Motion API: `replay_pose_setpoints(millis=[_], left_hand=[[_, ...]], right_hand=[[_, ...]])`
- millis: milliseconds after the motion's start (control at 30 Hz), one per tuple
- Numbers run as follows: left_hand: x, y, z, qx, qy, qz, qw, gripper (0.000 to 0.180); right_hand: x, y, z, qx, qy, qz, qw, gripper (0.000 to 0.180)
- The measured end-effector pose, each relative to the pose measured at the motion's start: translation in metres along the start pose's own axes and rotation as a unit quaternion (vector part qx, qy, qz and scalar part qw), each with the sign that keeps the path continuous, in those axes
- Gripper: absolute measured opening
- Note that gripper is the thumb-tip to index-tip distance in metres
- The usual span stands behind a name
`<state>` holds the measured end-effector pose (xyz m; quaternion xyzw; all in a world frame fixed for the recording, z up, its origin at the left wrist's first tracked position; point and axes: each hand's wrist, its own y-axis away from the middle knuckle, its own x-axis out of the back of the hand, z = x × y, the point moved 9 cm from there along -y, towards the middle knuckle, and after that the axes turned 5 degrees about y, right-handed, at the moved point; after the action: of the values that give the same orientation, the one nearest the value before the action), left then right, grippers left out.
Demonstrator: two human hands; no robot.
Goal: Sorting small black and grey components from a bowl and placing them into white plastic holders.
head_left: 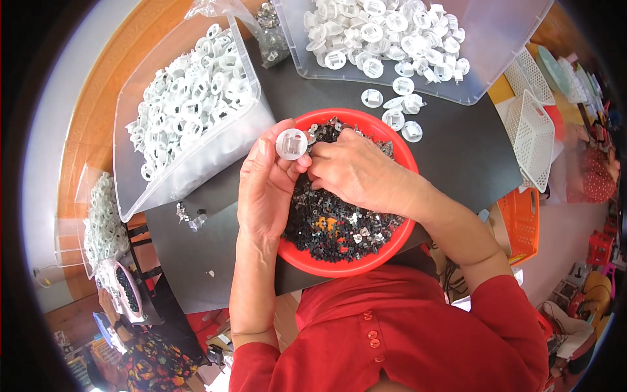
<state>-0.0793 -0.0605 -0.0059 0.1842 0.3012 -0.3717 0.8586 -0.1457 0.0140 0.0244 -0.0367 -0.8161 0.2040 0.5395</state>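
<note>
My left hand (264,186) holds a small round white plastic part (291,144) up between thumb and fingers, over the left rim of a red bowl (392,134). The bowl is full of small dark metal pieces (333,225). My right hand (353,171) lies on those pieces just right of the white part, fingertips pinched together at the part's edge; what they pinch is hidden.
A clear bin (147,189) of white round parts stands at the left, a second clear bin (496,46) at the back. Several loose white parts (395,104) lie on the dark table (457,150). White baskets (532,137) and an orange crate (522,222) stand at the right.
</note>
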Motion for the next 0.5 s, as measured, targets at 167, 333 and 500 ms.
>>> replay_pose_setpoints(millis=[167, 333, 500], left_hand=[[0.002, 0.001, 0.002, -0.007, -0.004, 0.019, 1.000, 0.045], [0.002, 0.001, 0.006, -0.024, -0.011, -0.008, 1.000, 0.046], [0.000, 0.002, 0.011, -0.050, -0.063, 0.033, 0.996, 0.030]], right_hand=[[0.006, -0.003, 0.009, -0.030, -0.045, 0.004, 0.999, 0.012], [0.019, -0.005, 0.027, -0.079, -0.242, 0.062, 0.965, 0.013], [0.014, -0.001, 0.046, -0.216, -0.383, 0.054, 0.896, 0.014]])
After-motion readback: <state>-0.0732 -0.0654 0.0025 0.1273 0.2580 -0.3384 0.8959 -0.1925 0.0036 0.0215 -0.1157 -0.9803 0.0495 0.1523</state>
